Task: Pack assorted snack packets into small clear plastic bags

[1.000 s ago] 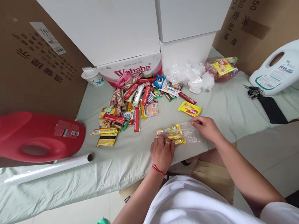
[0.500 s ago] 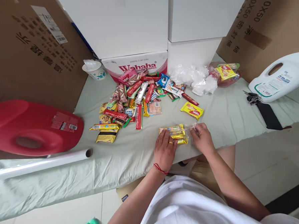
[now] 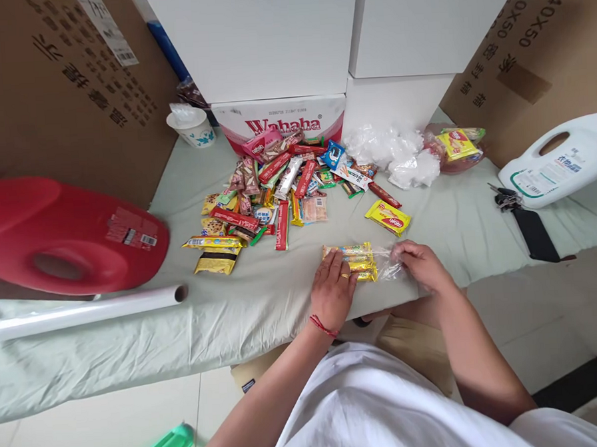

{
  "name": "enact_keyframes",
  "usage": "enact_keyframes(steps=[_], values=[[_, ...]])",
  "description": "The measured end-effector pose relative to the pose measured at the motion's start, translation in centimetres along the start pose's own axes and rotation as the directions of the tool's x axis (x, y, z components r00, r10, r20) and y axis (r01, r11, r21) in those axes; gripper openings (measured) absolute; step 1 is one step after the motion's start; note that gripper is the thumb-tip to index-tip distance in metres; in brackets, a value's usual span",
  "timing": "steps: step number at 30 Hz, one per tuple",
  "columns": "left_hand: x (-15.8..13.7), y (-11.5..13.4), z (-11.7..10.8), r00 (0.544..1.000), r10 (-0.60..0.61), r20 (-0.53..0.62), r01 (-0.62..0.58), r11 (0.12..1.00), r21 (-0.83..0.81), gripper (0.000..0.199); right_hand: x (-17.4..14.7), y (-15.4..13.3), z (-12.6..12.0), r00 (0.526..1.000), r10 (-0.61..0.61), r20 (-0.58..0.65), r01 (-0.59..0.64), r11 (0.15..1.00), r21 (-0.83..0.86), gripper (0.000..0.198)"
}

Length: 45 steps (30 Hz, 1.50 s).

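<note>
My left hand (image 3: 333, 290) lies with its fingers stretched flat over a row of yellow-wrapped snack bars (image 3: 361, 261) near the front edge of the cloth. Clear plastic bag film (image 3: 383, 264) extends from the right end of these bars. My right hand (image 3: 421, 264) is closed in a pinch on the far end of that film and pulls it out to the right. Just beyond the bars is a yellow nabati packet (image 3: 388, 218). Whether the film wraps fully around the bars under my left palm is hidden.
Behind lies a pile of mixed snack packets (image 3: 276, 184), against a Wahaha box (image 3: 277, 111). Crumpled clear plastic bags (image 3: 389, 152) and a bowl of snacks (image 3: 455, 152) stand at back right. A red jug (image 3: 73, 228), film roll (image 3: 97, 311), white jug (image 3: 565, 159) and phone (image 3: 534, 232) flank them.
My right hand has moved slightly away from the bars, stretching the clear film further right. My left hand stays flat on the bars. The camera view has shifted a little.
</note>
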<state>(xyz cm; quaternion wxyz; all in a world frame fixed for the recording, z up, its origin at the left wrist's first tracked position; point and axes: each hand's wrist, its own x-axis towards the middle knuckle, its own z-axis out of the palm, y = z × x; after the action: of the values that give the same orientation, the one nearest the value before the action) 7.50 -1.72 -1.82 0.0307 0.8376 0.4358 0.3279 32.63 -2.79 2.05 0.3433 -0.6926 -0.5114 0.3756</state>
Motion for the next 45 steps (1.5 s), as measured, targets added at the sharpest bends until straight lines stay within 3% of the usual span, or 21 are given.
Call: enact_keyframes(steps=[3,5,7,10,12,16,17,20,22,25,28,30,32,34,36,39,45], values=[[-0.1,0.0,0.1,1.000,0.000,-0.001,0.000,0.999,0.037,0.028,-1.3,2.2,-2.8,0.997,-0.037,0.065,0.041,0.997,-0.060,0.022],[-0.2,0.1,0.2,1.000,0.009,-0.004,-0.008,0.997,0.070,0.030,-1.9,2.8,-4.1,1.000,-0.023,0.008,0.023,0.997,-0.067,0.020],[-0.3,0.0,0.3,1.000,0.028,-0.013,-0.027,0.996,0.087,0.032,-2.0,2.3,-4.5,0.991,-0.092,-0.092,0.088,0.995,-0.051,0.021],[-0.3,-0.1,0.3,0.998,0.050,-0.023,-0.048,0.996,0.079,0.034,-1.0,0.2,-2.9,0.943,-0.314,-0.109,0.298,0.944,-0.140,0.077],[-0.3,-0.2,0.3,0.998,0.057,-0.015,-0.056,0.996,0.065,0.037,0.1,-1.4,-1.2,0.899,-0.436,-0.042,0.416,0.880,-0.230,0.091],[-0.4,-0.3,0.3,0.998,0.058,-0.011,-0.057,0.997,0.044,0.038,1.5,-3.8,1.0,0.782,-0.614,0.106,0.617,0.739,-0.270,0.028],[-0.5,-0.3,0.3,0.998,0.055,-0.012,-0.055,0.998,0.043,0.038,1.3,-4.0,1.1,0.751,-0.648,0.125,0.654,0.704,-0.278,0.021],[-0.7,-0.2,0.3,0.999,0.045,-0.018,-0.044,0.998,0.053,0.039,-0.2,-3.3,0.6,0.683,-0.713,0.156,0.713,0.607,-0.350,0.022],[-0.8,0.0,0.2,0.999,0.048,0.000,-0.048,0.996,0.077,0.041,-1.4,-1.9,0.2,0.672,-0.718,0.181,0.718,0.571,-0.398,0.027],[-0.8,0.5,0.0,0.994,0.060,0.095,-0.073,0.987,0.141,0.053,-3.0,0.7,0.1,0.698,-0.683,0.213,0.696,0.578,-0.426,0.034],[-0.8,0.9,-0.1,0.984,0.066,0.164,-0.096,0.979,0.182,0.069,-4.1,2.2,0.2,0.722,-0.652,0.232,0.687,0.635,-0.353,0.031],[-0.8,1.0,-0.1,0.984,0.069,0.166,-0.101,0.977,0.190,0.073,-4.5,2.1,0.4,0.788,-0.609,0.090,0.607,0.745,-0.277,0.029],[-0.9,1.0,0.0,0.985,0.075,0.155,-0.104,0.976,0.190,0.074,-4.3,1.5,0.8,0.872,-0.460,-0.168,0.419,0.878,-0.231,0.033],[-1.0,1.0,0.2,0.988,0.078,0.136,-0.103,0.978,0.184,0.074,-3.5,0.8,1.4,0.897,-0.293,-0.329,0.222,0.946,-0.237,0.040],[-1.0,1.0,0.2,0.990,0.077,0.120,-0.098,0.979,0.178,0.073,-2.6,0.3,2.0,0.935,-0.218,-0.279,0.125,0.940,-0.317,0.046],[-1.0,1.0,0.1,0.989,0.082,0.122,-0.102,0.980,0.171,0.074,-2.0,-0.1,2.4,0.982,-0.162,-0.092,0.112,0.910,-0.400,0.031],[-1.0,1.0,0.0,0.982,0.090,0.164,-0.112,0.985,0.128,0.072,-3.1,-2.8,1.4,0.990,-0.078,-0.117,0.028,0.925,-0.379,0.023]])
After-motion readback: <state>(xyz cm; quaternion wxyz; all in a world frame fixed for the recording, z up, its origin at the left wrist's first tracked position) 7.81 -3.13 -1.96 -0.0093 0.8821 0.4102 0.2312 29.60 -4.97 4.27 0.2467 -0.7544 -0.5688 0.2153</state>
